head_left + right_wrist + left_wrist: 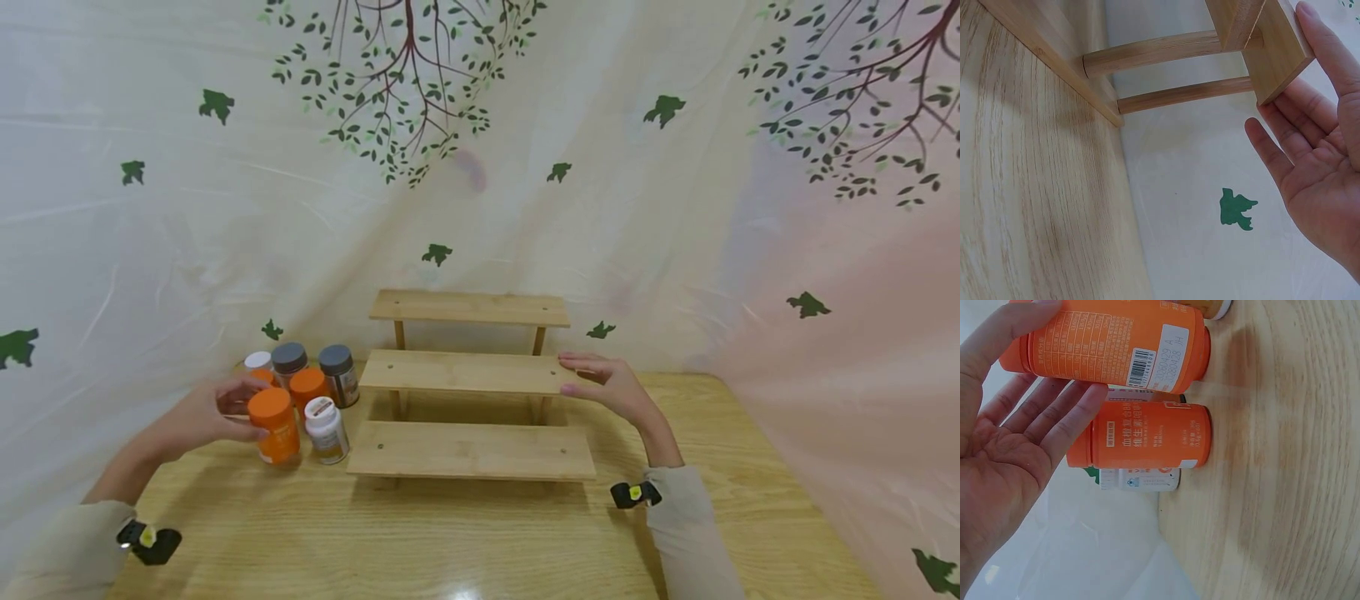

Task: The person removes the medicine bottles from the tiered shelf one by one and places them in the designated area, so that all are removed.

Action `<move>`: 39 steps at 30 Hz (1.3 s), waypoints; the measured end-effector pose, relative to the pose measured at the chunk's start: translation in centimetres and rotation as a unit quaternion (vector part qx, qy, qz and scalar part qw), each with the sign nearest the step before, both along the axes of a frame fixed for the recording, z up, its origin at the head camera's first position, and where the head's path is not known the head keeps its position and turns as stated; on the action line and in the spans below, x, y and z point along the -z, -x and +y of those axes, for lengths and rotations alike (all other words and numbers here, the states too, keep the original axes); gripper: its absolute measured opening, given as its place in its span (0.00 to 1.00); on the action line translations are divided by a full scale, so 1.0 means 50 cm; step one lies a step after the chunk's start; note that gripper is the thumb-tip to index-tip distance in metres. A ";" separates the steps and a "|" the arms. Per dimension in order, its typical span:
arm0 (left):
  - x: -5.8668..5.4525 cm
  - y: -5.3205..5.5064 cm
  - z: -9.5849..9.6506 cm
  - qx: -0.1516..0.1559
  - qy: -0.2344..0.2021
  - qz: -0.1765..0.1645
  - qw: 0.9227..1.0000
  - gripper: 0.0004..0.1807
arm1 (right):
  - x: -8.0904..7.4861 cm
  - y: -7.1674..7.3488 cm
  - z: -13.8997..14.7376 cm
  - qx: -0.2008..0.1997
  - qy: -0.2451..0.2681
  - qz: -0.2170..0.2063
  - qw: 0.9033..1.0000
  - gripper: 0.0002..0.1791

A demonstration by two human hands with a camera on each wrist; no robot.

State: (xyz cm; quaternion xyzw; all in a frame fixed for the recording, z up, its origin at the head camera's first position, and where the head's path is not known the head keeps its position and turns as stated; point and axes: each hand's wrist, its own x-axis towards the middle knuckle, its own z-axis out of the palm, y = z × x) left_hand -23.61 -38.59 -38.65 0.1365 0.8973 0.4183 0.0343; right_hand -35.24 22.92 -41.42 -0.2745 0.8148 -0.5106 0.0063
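Observation:
My left hand (225, 410) holds an orange pill bottle (274, 427) by its upper part, thumb on one side and fingers on the other. In the left wrist view, this bottle (1116, 347) shows a barcode and a white date sticker. Behind it stands a second orange bottle (1147, 434), close by the fingers. A three-tier wooden display stand (465, 371) occupies the middle of the table. With thumb and fingers at opposite edges, my right hand (611, 387) grips the right end of its middle shelf; the right wrist view shows the shelf end (1279, 56) between them.
Around the held bottle are a white bottle (327, 429), another orange one (308, 387), two grey-capped jars (339, 375) and a white-capped bottle (258, 361). A pale leaf-patterned curtain (510, 217) hangs behind the wooden table (450, 542).

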 end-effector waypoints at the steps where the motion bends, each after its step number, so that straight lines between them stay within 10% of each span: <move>1: 0.002 0.000 0.000 -0.001 0.005 -0.003 1.000 0.34 | 0.000 0.000 0.000 0.000 0.000 0.000 1.000 0.28; 39: 0.052 0.006 0.008 0.002 0.000 0.004 1.000 0.31 | 0.002 0.000 0.000 -0.005 0.003 0.001 1.000 0.28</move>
